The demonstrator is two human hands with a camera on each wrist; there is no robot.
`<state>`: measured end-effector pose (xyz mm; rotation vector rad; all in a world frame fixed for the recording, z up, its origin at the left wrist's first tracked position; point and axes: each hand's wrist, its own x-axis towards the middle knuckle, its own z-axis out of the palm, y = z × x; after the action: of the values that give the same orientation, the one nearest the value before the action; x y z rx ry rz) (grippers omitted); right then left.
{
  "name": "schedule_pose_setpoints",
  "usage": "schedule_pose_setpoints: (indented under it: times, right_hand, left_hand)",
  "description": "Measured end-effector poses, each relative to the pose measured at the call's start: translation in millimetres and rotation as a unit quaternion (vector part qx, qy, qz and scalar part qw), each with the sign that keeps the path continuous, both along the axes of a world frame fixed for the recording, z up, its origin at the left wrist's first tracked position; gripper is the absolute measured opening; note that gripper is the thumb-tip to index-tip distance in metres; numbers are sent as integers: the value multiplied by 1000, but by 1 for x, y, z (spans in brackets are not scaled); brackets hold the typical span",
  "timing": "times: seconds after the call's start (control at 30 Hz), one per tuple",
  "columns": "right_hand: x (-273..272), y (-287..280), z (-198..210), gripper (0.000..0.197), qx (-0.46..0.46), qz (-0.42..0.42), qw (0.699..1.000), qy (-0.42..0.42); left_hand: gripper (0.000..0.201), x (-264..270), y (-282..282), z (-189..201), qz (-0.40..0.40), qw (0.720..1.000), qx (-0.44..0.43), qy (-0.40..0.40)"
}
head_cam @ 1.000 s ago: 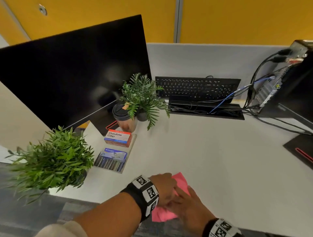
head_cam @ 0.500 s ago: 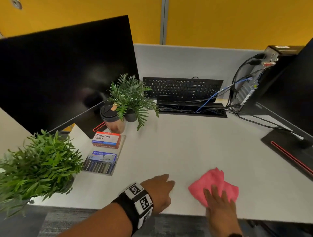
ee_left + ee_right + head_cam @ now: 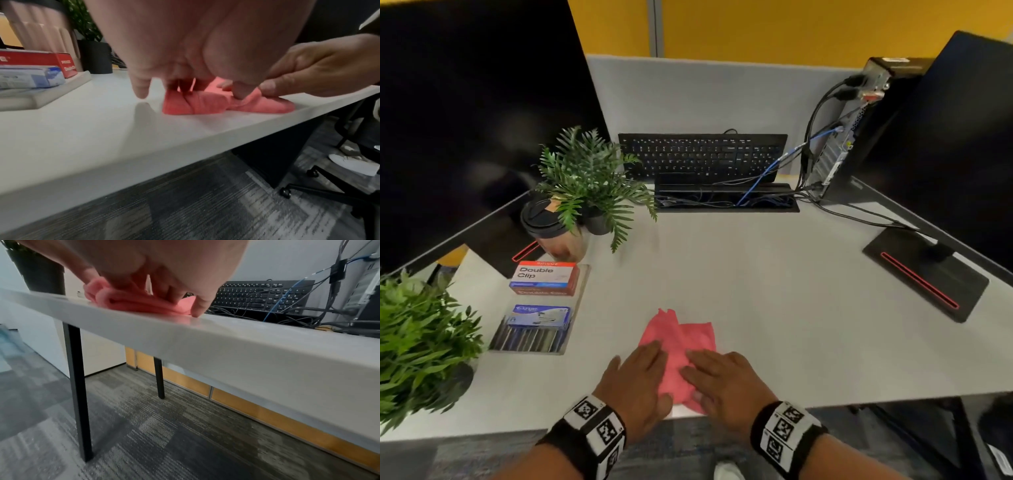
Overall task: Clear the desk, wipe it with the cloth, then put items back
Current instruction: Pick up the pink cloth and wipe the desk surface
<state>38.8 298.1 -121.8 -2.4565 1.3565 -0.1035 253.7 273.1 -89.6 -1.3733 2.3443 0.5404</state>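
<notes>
The pink cloth [image 3: 681,346] lies bunched at the near edge of the white desk [image 3: 774,308], about midway along it. The left hand [image 3: 635,385] rests on the cloth's left part and the right hand [image 3: 722,382] on its right part, both palms down. Each grip looks loosely bent over the folds; the left wrist view shows the right thumb pressed against the cloth, yet whether either hand truly pinches it cannot be told. To the far left stand a clip box [image 3: 544,277], a lidded cup [image 3: 551,229] and a fern [image 3: 592,178].
</notes>
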Motion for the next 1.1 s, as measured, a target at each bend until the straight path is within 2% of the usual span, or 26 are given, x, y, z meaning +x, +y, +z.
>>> schedule_pose_setpoints:
  times: [0.13,0.27,0.4,0.5,0.57,0.7,0.77,0.93,0.97,1.03,1.1]
  right_hand:
    - [10,-15,7,10,-50,-113,986,-110]
    - [17,-22,2,26,-41,-124,991,13]
    - [10,-16,-2,19,-32,-111,993,33]
    - [-10,-14,3,21,-44,-121,991,49]
    - [-37,-13,5,21,-56,-153,986,47]
    - [-113,-4,-6,11,-66,-243,967,28]
    - [-142,0,-6,16,-51,-263,963,27]
    - [-154,10,11,11,-5,-249,968,-23]
    - [-151,15,10,20,12,-232,973,-11]
    - [-147,25,2,53,84,-192,977,29]
    - [-147,26,0,68,94,-164,979,76]
  left_hand:
    - [51,-27,-12,-2,58,989,-111,75]
    - [32,-38,-16,-28,76,984,-119,108]
    - [15,-48,-11,-37,123,978,-105,133]
    - [19,-72,-8,-35,134,973,-91,162]
    - [27,-98,-8,-32,109,976,-83,169]
    - [57,-169,-11,-20,52,988,-67,132]
    - [60,-199,-10,-14,39,991,-56,115]
    - [63,-204,8,-18,49,993,-37,103]
    - [65,-199,13,-20,55,994,-31,94]
    - [63,-187,20,-20,54,996,3,64]
    - [59,-178,22,-17,47,998,21,41]
